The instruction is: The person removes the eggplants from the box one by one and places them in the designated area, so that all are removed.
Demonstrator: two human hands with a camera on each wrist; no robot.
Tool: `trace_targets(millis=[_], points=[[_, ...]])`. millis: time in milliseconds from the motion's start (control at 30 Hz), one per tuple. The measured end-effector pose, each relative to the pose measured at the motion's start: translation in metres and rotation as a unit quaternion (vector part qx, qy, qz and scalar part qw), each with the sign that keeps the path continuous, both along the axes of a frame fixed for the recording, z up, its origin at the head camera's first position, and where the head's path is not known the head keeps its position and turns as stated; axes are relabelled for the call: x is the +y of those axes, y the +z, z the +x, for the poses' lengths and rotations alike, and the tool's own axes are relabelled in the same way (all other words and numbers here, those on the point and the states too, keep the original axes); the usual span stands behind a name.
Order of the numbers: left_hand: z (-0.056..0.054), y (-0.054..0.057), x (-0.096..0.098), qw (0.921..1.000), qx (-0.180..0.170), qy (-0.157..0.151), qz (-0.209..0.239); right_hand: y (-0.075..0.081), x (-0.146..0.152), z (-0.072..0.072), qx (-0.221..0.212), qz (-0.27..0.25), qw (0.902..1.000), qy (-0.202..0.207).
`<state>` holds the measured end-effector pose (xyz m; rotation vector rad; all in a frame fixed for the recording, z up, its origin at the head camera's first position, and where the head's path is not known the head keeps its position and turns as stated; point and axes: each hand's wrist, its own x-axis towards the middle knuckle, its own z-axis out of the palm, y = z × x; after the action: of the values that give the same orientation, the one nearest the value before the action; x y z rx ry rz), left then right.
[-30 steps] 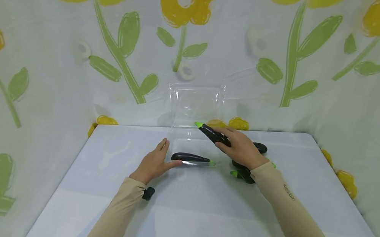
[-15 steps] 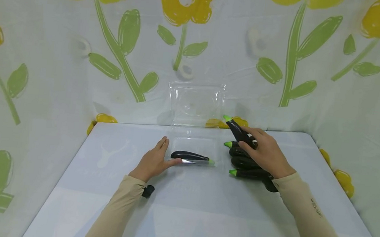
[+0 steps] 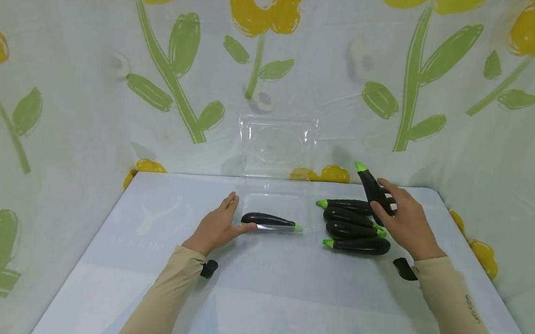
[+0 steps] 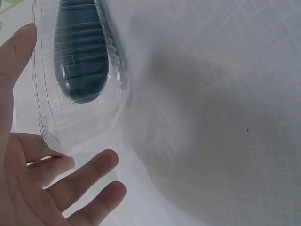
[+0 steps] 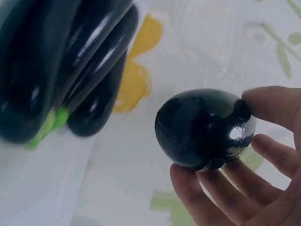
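My right hand (image 3: 409,226) grips a dark purple eggplant (image 3: 371,190) between thumb and fingers, its green stem end pointing up and away. The right wrist view looks onto the rounded end of this held eggplant (image 5: 202,127). Just left of that hand, several eggplants (image 3: 350,230) lie stacked in a row on the table. My left hand (image 3: 215,229) is at the left end of a clear plastic box (image 3: 276,203), thumb along the near rim and fingers extended. One eggplant (image 3: 267,219) lies inside, along the near wall; the left wrist view has its thick end (image 4: 81,56) behind ribbed plastic.
The box's clear lid (image 3: 276,143) stands raised at the back, in front of a flower-printed curtain (image 3: 333,87). White table (image 3: 254,305) extends toward me. A black strap piece (image 3: 405,269) shows by the right wrist, another (image 3: 209,269) by the left.
My right hand has carried the eggplant rightward from over the box, past the row, which is now largely uncovered. The stem end has tipped more upright. My left hand has stayed put.
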<state>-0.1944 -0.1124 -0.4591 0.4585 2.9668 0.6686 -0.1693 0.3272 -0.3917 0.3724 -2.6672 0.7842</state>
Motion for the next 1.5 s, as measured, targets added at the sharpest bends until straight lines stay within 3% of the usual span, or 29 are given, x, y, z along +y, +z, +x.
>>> trace_targets(millis=[267, 667, 967, 1300, 1500], points=[[-0.001, -0.002, 0.001, 1.0, 0.001, 0.004, 0.003, -0.008, 0.027, 0.009, -0.026, 0.027, 0.9976, -0.058], [0.001, 0.004, 0.0, 1.0, -0.003, 0.003, -0.005, -0.032, 0.043, 0.017, -0.084, 0.063, 0.9913, -0.078], [0.0, 0.0, -0.001, 1.0, 0.004, -0.001, 0.002, -0.044, 0.053, 0.016, -0.15, 0.069, 0.984, -0.066], [-0.001, -0.006, 0.0, 1.0, 0.006, 0.0, 0.005, -0.05, 0.057, 0.017, -0.191, 0.079, 0.9774, -0.045], [-0.001, -0.003, -0.001, 0.9999, 0.012, 0.001, 0.004, -0.053, 0.056, 0.016, -0.2, 0.081, 0.9755, -0.044]])
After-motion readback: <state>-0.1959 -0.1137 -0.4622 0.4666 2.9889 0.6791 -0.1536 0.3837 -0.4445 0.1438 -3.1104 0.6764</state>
